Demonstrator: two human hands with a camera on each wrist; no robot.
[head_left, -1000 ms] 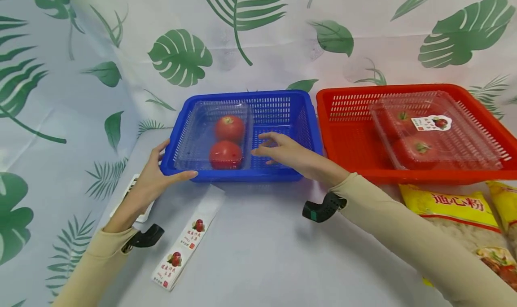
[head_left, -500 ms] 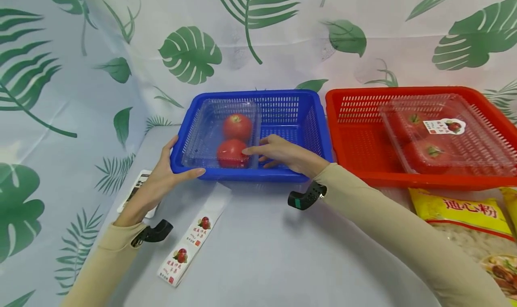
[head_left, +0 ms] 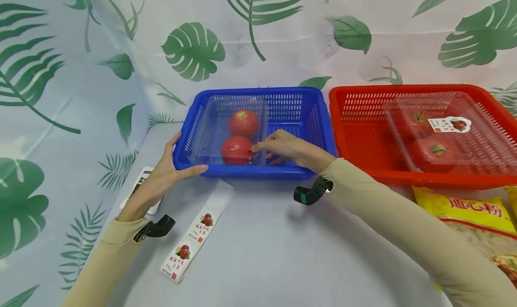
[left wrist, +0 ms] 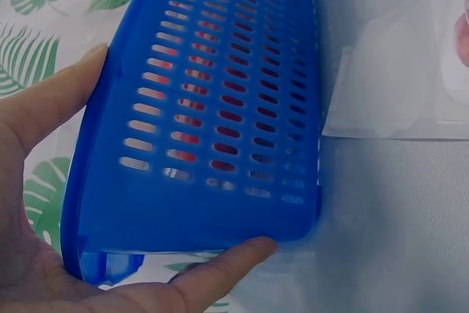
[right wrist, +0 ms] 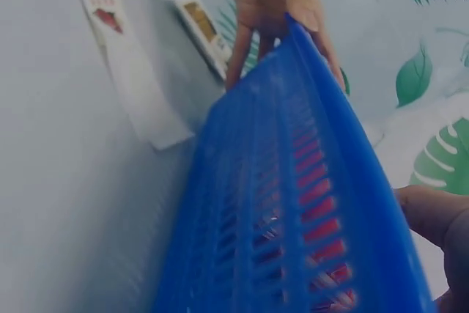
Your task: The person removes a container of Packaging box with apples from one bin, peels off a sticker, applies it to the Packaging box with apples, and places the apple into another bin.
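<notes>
My left hand (head_left: pixel 161 177) grips the near left corner of a blue plastic basket (head_left: pixel 258 172), thumb along the front rim. In the left wrist view its fingers (left wrist: pixel 55 104) wrap that basket's rim and end. Inside the basket sits a clear plastic clamshell box (head_left: pixel 210 123) with a red tomato (head_left: pixel 244 123) behind another red tomato (head_left: pixel 237 150). My right hand (head_left: pixel 286 149) reaches over the front rim and pinches the box's right edge, fingers curled beside it. The right wrist view shows mostly the basket wall, with part of the right hand (right wrist: pixel 436 218) at its edge.
A red basket (head_left: pixel 363 177) stands to the right with a labelled clear box (head_left: pixel 484 150) of tomatoes. In front of it lie yellow food bags (head_left: pixel 464 208). A strip of stickers (head_left: pixel 194 235) and a white device (head_left: pixel 141 179) lie near the left arm.
My right hand has moved left to the clear box's right edge, its fingers curling in. My left hand stays on the basket corner. The whole view has shifted slightly.
</notes>
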